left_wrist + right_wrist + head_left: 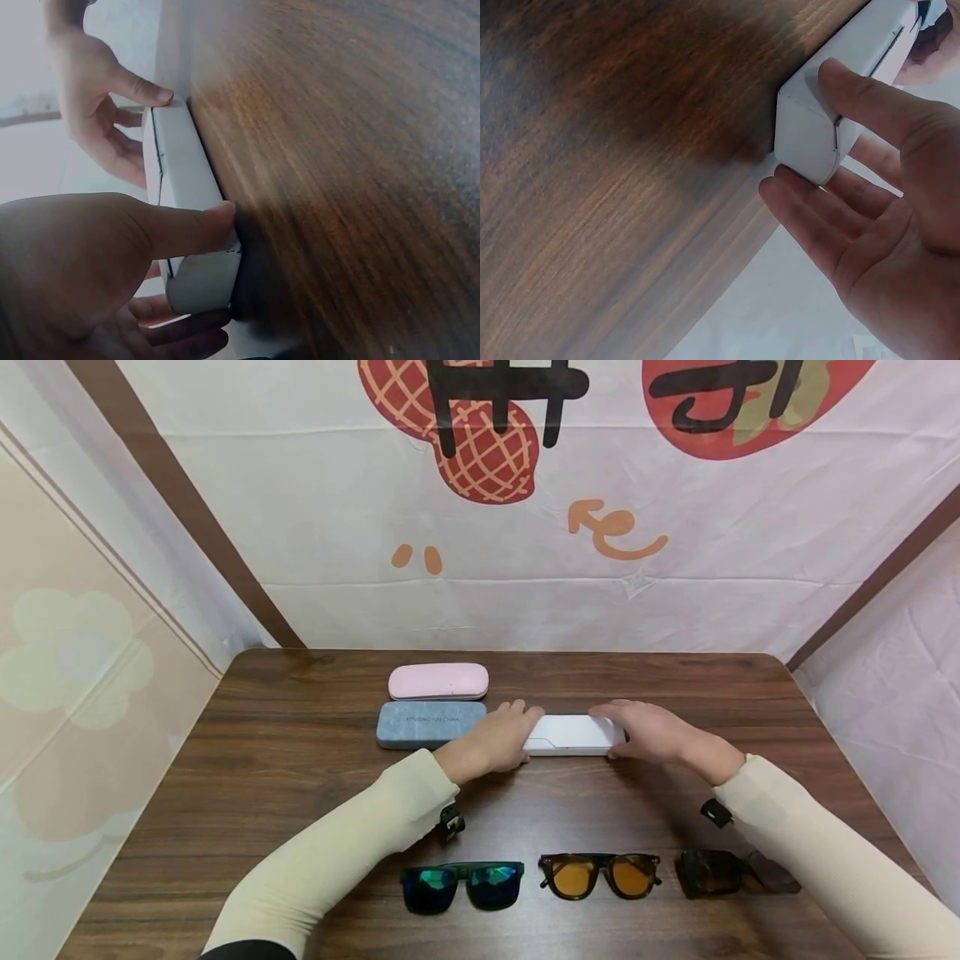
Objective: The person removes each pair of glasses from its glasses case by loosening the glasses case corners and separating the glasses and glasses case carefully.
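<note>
Two hands, left (501, 737) and right (654, 732), clasped the shut white case (573, 734) mid-table; three sunglasses (599, 874) waited uncased along the near edge.

Staged recording booth, not a lived-in room: printed fabric backdrop (525, 527) hangs on three sides around a wooden worktop (300, 760), with sunglasses (600, 875) and cases (438, 681) arranged in rows.

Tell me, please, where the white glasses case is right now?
In the head view the white glasses case lies mid-table between the left hand and right hand, just right of the grey-blue case.
</note>
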Available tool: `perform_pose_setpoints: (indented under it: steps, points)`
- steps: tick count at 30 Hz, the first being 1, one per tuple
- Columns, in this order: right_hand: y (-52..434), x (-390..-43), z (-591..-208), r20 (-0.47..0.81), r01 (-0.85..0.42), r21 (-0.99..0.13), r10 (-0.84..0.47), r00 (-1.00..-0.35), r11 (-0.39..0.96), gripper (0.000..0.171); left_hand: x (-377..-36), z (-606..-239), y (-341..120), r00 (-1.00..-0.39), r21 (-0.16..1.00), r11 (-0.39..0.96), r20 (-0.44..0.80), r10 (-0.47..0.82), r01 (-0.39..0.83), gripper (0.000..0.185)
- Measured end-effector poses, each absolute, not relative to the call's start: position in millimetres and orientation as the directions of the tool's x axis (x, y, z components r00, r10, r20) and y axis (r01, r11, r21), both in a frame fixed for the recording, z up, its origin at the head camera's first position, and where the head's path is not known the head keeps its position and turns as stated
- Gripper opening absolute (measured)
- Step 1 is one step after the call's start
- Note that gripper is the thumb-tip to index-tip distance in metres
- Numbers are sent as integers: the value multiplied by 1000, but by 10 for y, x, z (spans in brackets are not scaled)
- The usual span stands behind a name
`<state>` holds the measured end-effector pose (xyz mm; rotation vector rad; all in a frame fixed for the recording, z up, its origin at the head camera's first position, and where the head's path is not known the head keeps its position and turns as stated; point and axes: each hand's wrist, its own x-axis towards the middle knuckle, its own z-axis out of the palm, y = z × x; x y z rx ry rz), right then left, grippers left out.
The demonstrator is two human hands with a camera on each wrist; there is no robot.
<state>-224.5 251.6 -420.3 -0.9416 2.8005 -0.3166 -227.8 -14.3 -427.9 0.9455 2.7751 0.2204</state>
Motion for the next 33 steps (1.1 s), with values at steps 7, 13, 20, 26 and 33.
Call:
perform_pose_setpoints:
  steps: [7,13,20,26,33]
  points:
    - [2536,-2229,-4178,-131,-554,-294,-607,-784,779,63,-2243,-4237,-161,-754,232,764,-149,640,602,63]
    - [2551,-2172,-4101,-141,-556,-297,-611,-779,777,62,-2197,-4201,-192,-739,245,745,-138,660,620,67]
    - [2525,-2097,-4009,-140,-577,-282,-628,-766,767,62,-2146,-4140,-239,-726,259,730,-130,675,632,67]
    - [2477,-2039,-3966,-128,-598,-293,-651,-748,746,62,-2077,-4063,-317,-717,272,718,-122,686,641,66]
    - [2404,-1968,-3963,-121,-611,-318,-670,-732,725,62,-2011,-4030,-440,-704,274,706,-125,699,653,68]
